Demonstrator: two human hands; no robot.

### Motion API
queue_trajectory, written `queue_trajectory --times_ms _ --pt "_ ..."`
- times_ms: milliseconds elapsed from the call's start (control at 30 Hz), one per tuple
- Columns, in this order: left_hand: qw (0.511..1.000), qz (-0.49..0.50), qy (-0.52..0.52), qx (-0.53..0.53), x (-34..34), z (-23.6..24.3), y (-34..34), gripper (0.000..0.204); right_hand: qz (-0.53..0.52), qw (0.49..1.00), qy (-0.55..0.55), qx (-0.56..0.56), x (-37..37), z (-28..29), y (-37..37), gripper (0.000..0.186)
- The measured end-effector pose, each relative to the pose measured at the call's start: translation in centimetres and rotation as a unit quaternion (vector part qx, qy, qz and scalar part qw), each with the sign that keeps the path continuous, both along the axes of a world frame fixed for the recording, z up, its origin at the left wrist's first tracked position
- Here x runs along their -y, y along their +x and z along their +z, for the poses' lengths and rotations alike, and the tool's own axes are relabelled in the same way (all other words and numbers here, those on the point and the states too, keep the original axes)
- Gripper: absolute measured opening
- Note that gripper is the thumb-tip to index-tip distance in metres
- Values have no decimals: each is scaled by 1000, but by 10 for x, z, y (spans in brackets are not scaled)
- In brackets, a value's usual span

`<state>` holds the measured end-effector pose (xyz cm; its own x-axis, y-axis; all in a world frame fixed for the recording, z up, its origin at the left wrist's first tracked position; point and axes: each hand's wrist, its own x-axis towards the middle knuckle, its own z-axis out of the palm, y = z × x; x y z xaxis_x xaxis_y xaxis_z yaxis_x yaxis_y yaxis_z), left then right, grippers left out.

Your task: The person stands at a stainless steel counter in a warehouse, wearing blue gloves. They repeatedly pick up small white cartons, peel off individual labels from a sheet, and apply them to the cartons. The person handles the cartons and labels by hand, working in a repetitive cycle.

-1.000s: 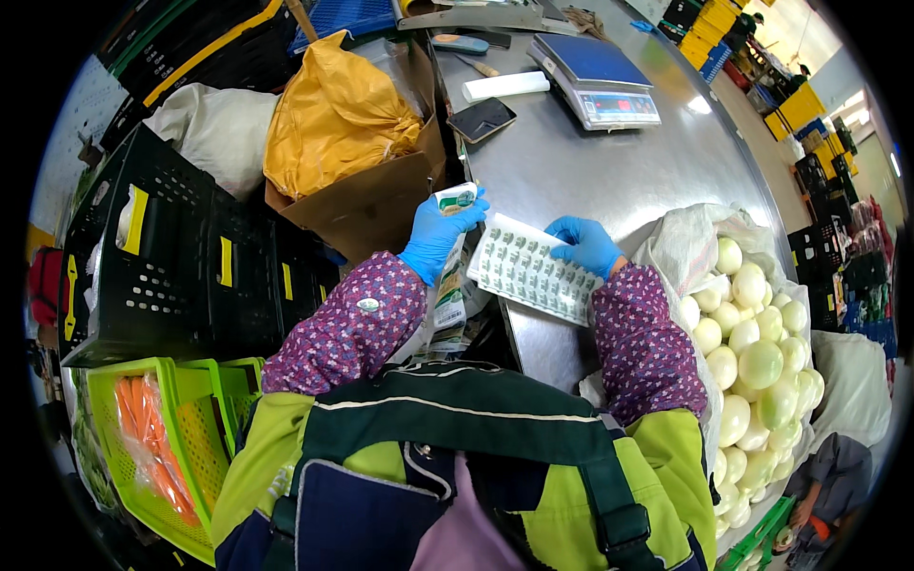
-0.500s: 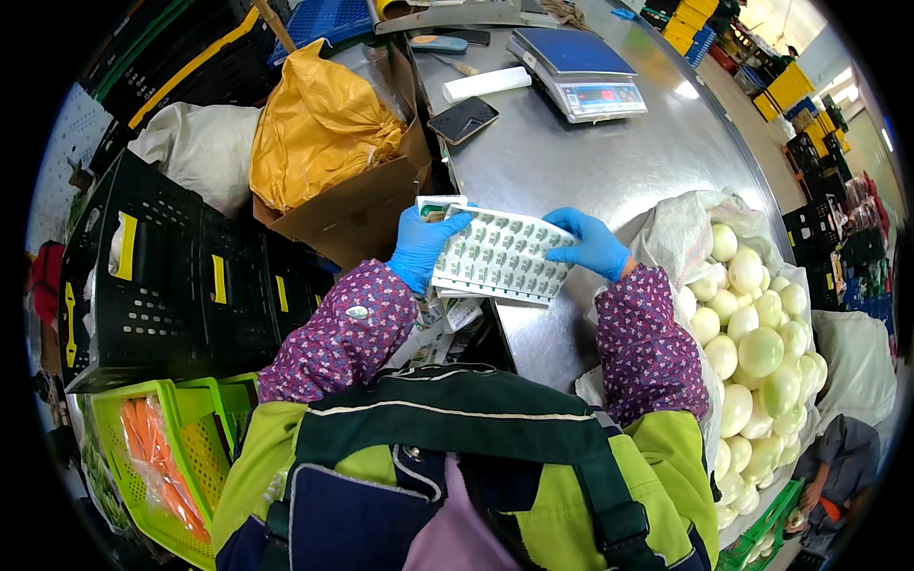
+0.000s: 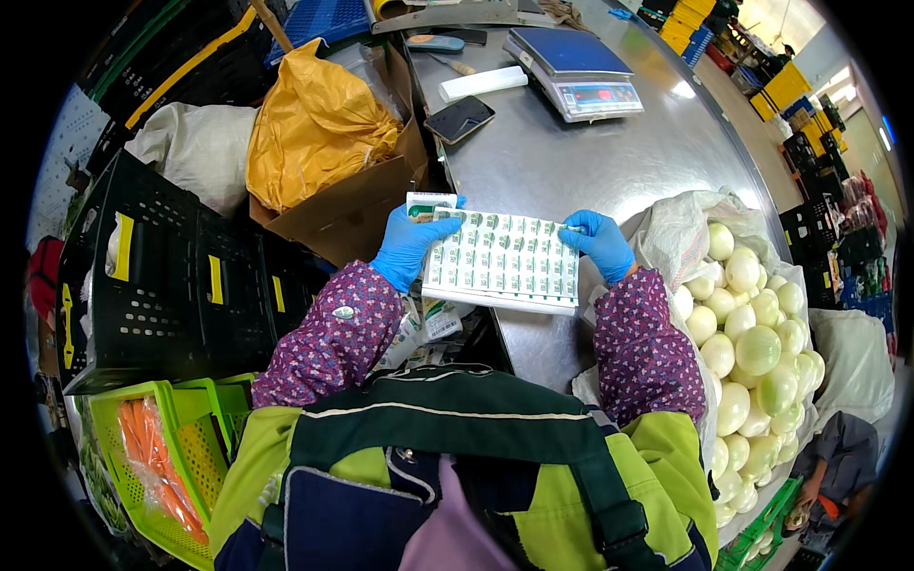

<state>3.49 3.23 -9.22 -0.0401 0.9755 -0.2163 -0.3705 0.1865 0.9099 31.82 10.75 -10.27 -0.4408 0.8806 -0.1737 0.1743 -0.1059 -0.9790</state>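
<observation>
My left hand (image 3: 407,245), in a blue glove, grips the left end of a stack of white label sheets (image 3: 500,262) printed in rows of small green labels, along with a small white-and-green printed piece (image 3: 426,201) behind them. My right hand (image 3: 598,243), also gloved, pinches the sheets at their upper right corner. The stack is held roughly level over the near-left edge of a steel table (image 3: 619,152). Beneath it, loose printed papers (image 3: 441,322) show partly in a dark gap.
Scale (image 3: 571,81), phone (image 3: 459,121) and white roll (image 3: 483,84) lie on the table. Peeled onions (image 3: 757,352) fill a sack at right; a co-worker (image 3: 838,462) is beyond. At left are a carton with yellow plastic (image 3: 319,124), black crates (image 3: 162,266) and carrots in green crates (image 3: 157,457).
The sheets moved left over the piece in my left hand, then tilted level. My right hand shifted from lying across the sheet to pinching its upper corner. The view shifted slightly.
</observation>
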Motion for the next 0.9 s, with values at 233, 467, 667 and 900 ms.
queue_trajectory --times_ms 233,467,667,900 --pt "999 39 -6 -19 -2 -11 2 21 -31 996 74 -32 0 -14 -2 10" --pt "995 88 -29 -28 -5 -15 8 21 -23 994 84 65 -8 -29 8 24" --pt "996 72 -31 -35 -2 -15 10 21 -65 969 228 76 -14 -1 6 14" --pt "997 66 -26 -44 -3 -16 12 20 163 858 420 246 -17 41 -12 15"
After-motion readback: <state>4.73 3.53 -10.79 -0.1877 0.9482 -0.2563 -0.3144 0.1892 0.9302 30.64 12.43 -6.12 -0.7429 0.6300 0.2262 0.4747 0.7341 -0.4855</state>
